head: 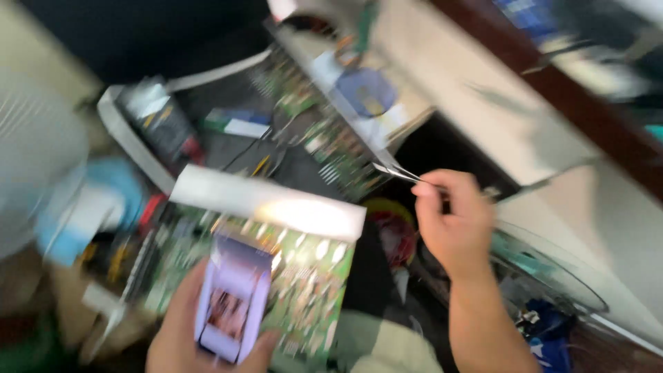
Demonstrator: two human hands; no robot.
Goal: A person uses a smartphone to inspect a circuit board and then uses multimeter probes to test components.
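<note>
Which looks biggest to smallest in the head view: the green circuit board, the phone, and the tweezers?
1. Green circuit board, largest.
2. Phone, held in the left hand close to the camera, so its size may be overstated.
3. Tweezers, pinched in the right hand, smallest.

Cluttered workbench [483, 90], green circuit boards [311, 276], blue tape roll [366, 91], white strip light [269, 202], dark box [162, 124]

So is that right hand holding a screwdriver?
No, the right hand pinches thin metal tweezers, their tips pointing toward the green circuit boards, while the left hand holds a phone.
</note>
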